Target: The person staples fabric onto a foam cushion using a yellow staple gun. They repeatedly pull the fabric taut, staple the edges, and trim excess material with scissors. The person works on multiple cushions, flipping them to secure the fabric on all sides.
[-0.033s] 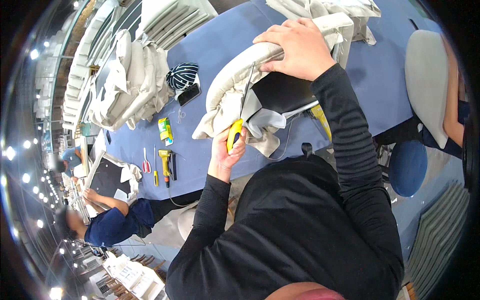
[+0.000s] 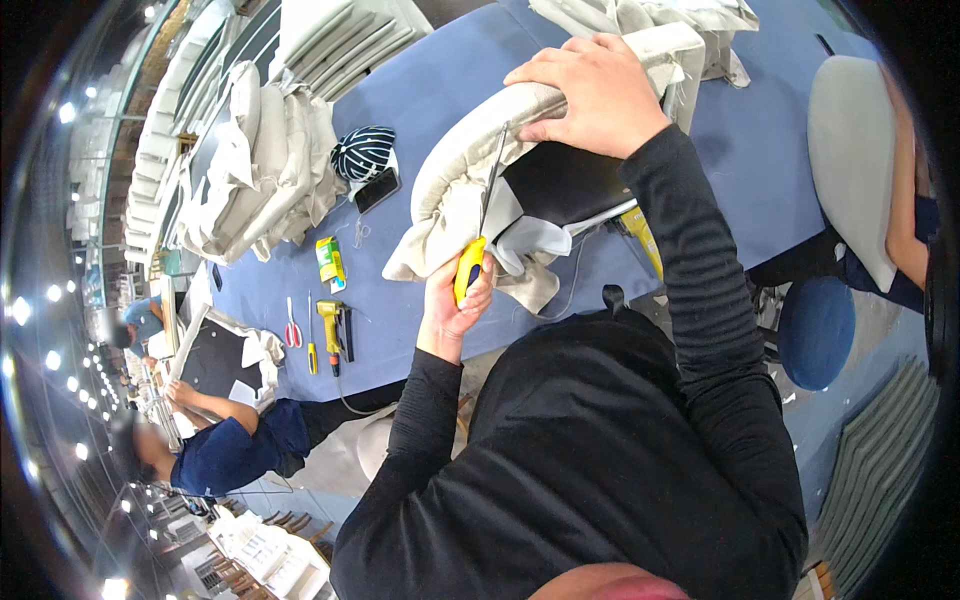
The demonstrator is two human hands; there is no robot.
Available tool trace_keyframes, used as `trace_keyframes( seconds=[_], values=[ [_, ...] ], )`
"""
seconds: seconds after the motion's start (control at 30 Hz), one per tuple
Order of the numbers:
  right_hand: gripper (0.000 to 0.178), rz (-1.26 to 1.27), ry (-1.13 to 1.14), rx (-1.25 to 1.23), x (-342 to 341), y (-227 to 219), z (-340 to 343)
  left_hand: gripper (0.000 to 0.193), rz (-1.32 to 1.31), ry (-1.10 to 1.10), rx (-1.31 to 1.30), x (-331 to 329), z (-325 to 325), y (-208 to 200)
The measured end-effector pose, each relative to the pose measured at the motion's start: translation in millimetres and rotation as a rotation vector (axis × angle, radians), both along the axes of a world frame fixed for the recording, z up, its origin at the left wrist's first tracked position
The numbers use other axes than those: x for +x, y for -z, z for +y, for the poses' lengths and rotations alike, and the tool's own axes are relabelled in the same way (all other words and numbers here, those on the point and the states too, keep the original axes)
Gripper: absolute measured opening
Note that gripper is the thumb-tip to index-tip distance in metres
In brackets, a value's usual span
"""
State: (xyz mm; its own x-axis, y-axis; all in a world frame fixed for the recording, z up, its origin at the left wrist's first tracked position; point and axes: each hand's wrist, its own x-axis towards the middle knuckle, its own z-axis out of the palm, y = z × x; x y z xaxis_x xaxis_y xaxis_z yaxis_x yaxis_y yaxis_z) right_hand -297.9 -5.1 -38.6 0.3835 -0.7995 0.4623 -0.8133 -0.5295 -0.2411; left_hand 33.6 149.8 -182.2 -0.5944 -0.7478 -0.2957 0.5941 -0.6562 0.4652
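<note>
My left hand [image 2: 456, 305] is closed round the yellow handle of a screwdriver [image 2: 471, 268]. Its long metal shaft points up and away, the tip at the inner side of a cream upholstered chair piece [image 2: 462, 150] with a thick padded rim and a black underside. Over the far part of that rim lies my right hand [image 2: 600, 98], fingers across the fabric and thumb on the inner side, gripping it. Loose cream cloth [image 2: 530, 285] and a white flap [image 2: 535, 240] hang from the piece's near end.
On the blue table [image 2: 450, 65] lie red-handled scissors [image 2: 292, 325], another screwdriver [image 2: 311, 345], a yellow air tool [image 2: 331, 330], a small box [image 2: 330, 262], a phone [image 2: 377, 190] and a striped cap [image 2: 363, 152]. Cream covers [image 2: 260, 170] are piled left. Co-workers [image 2: 235, 440] stand left and right.
</note>
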Motion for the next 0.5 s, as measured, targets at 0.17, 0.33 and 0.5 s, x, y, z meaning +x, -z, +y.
trace_keyframes(
  seconds=[0.17,0.33,0.5],
  values=[
    [0.059,0.047,0.000,0.033,1,-2,-7,0.050,0.261,-0.011,-0.496,-18,0,-5],
    [0.061,0.082,0.020,0.064,-3,-4,-12,0.017,-0.631,-0.082,-0.953,-50,-27,-107],
    [0.063,0.111,-0.011,0.067,-1,-4,-15,0.019,-1.244,-0.049,-2.035,-97,-35,-162]
  ],
)
